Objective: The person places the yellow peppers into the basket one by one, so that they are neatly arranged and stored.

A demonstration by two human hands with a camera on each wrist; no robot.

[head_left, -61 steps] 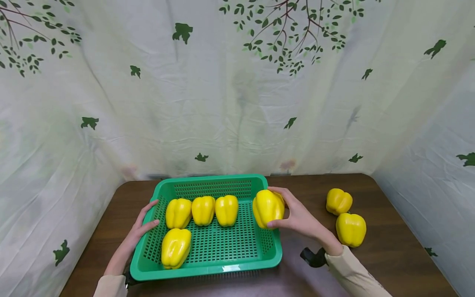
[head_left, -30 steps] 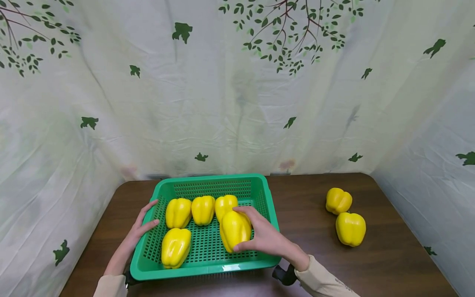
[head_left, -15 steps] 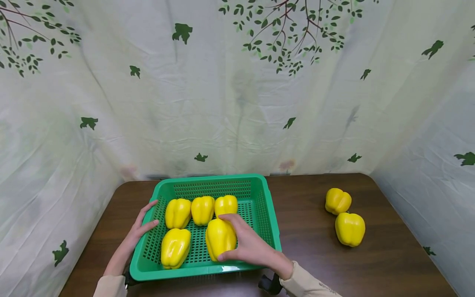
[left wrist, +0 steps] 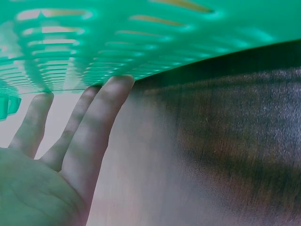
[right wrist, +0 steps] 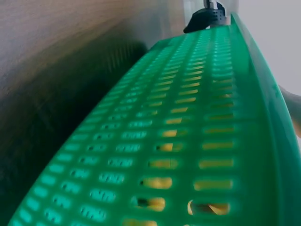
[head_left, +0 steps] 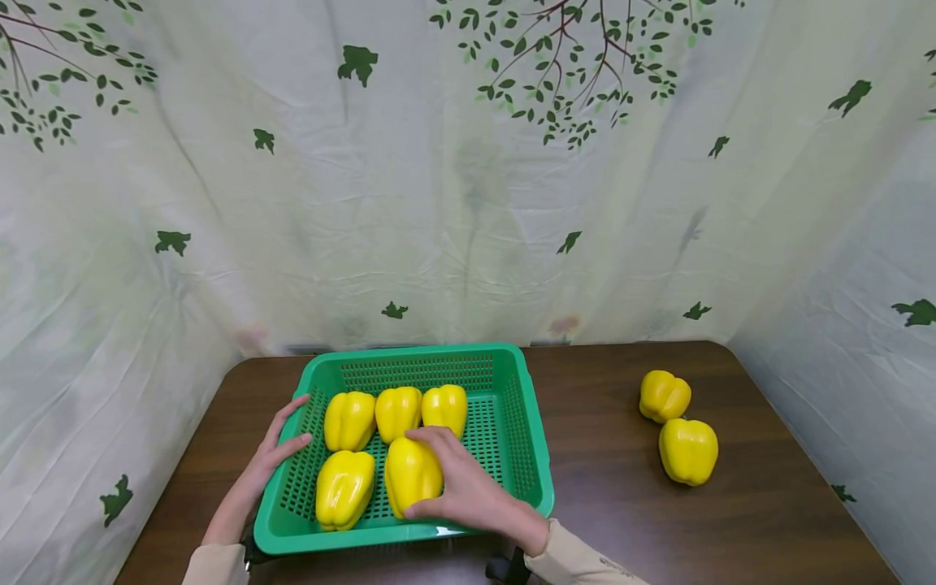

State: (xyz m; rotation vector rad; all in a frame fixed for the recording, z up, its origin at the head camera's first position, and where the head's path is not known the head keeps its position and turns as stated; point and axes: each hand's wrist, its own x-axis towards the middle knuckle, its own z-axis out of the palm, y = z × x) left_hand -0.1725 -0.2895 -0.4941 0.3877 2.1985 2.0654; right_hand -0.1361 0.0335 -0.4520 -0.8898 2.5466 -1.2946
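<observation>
A green perforated plastic basket (head_left: 537,455) sits on the table with several yellow bell peppers inside. Three of them, such as the pepper (head_left: 398,413) in the middle, form a back row; another pepper (head_left: 344,490) lies at the front left. My right hand (head_left: 475,491) grips a yellow bell pepper (head_left: 411,475) between thumb and fingers, just right of that front one. Whether it touches the basket floor is hidden. My left hand (head_left: 266,455) rests at the basket's left rim. In the left wrist view its straight fingers (left wrist: 94,132) touch the outer wall.
Two more yellow bell peppers, a smaller-looking one (head_left: 665,396) and one in front (head_left: 688,452), lie on the brown wooden table (head_left: 607,471) at the right. A white leaf-patterned curtain (head_left: 468,203) hangs behind the table and along both sides.
My right hand has carried the pepper leftward from above the basket's right rim, lowering it to beside the front-left pepper. The left hand has stayed at the left rim.
</observation>
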